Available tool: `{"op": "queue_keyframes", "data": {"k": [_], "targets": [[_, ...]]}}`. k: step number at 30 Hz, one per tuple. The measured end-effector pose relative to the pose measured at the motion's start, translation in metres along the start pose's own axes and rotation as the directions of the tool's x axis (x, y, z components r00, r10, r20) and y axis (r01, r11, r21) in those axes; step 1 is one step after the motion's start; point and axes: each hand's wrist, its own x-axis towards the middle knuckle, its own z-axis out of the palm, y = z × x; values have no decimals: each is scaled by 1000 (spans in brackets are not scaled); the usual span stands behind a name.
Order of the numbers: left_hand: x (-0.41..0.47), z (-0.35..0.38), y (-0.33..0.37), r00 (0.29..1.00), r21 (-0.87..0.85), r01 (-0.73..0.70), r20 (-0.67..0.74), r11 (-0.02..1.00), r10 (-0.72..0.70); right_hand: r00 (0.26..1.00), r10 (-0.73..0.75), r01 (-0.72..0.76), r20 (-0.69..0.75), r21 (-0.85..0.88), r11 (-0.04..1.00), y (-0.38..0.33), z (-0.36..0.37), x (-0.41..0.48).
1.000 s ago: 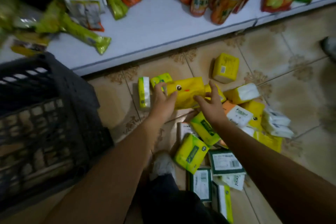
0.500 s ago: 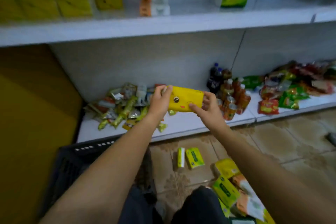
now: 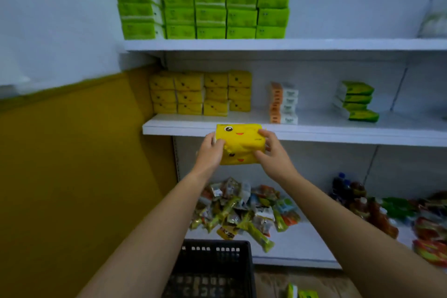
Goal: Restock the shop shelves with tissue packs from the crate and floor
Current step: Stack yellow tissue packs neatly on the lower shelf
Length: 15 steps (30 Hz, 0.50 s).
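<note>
I can read no text from here. Of the two yellow packs held in front of the shelf, the upper one bears a small dark line of print near its right end, too small for me to make out. Both show a printed face, not lettering. Labels on the orange-and-white packs and the green-and-white packs are blurred.

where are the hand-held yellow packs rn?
Head view, centre: the held yellow packs sit between left hand and right hand, at the front edge of the middle shelf, just below the stacked yellow packs.
</note>
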Motion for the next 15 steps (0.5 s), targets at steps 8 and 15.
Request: {"op": "queue_keyframes", "data": {"k": [8,15], "targets": [[109,-50,-11,989,51,-143,-25,988,144,993,-112,109,-36,-75,991,-12,62,116],[224,-37,-25,974,24,-140,-178,990,142,995,-66,65,-69,-18,998,20,94,227]]}}
